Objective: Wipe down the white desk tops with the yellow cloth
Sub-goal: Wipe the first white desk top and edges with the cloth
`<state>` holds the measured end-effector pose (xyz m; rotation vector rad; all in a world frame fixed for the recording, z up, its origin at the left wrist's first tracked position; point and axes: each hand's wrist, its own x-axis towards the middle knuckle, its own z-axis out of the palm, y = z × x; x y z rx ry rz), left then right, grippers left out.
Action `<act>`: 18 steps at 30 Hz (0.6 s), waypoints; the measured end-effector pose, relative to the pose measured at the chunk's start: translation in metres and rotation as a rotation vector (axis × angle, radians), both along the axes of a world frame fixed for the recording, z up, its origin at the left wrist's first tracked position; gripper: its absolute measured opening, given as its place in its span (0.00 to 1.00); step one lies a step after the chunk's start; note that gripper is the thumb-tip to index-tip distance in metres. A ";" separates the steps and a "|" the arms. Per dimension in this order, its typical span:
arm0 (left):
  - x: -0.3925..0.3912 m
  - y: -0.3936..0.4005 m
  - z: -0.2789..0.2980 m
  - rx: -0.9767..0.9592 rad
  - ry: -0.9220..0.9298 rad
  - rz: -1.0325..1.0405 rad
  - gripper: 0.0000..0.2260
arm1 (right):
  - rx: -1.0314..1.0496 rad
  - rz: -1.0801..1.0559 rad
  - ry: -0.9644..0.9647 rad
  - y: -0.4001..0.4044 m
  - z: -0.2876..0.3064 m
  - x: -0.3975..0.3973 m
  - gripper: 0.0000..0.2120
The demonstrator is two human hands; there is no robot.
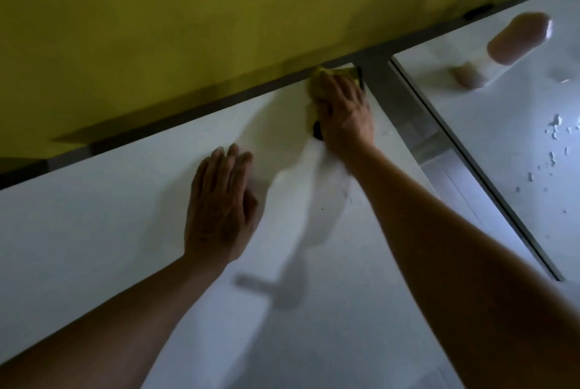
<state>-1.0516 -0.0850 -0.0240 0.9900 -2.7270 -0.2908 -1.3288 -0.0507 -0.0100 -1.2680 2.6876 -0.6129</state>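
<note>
Left hand (219, 203): fingers together, lying flat on near desk (94, 247), likely bracing. Right hand (343, 112): fingers curled, pressing cloth (317, 82) into far right corner, wiping.

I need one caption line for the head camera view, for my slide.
Right hand presses crumpled yellow cloth into white desk top's far corner; left hand rests flat.

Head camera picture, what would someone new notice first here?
The right hand presses the yellow cloth into the far corner of the white desk top, below the yellow wall. The left hand rests flat nearer the middle. On the neighbouring desk at right lie a blurred brownish bottle and scattered droplets.
</note>
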 end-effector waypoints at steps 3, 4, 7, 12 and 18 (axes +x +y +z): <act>0.000 0.002 0.002 0.012 0.001 0.015 0.27 | 0.018 -0.154 -0.035 0.007 0.002 -0.032 0.26; 0.000 0.002 0.003 0.015 0.002 0.021 0.27 | 0.003 -0.184 -0.036 0.006 0.001 -0.031 0.26; -0.001 0.002 0.005 0.005 -0.003 0.020 0.27 | -0.015 -0.188 -0.026 0.002 0.000 -0.006 0.27; 0.001 0.001 -0.002 -0.069 -0.042 0.002 0.28 | -0.115 0.344 0.083 -0.003 -0.007 0.101 0.26; 0.001 0.001 -0.004 -0.060 0.028 0.009 0.27 | -0.125 0.492 0.060 0.008 0.000 0.096 0.24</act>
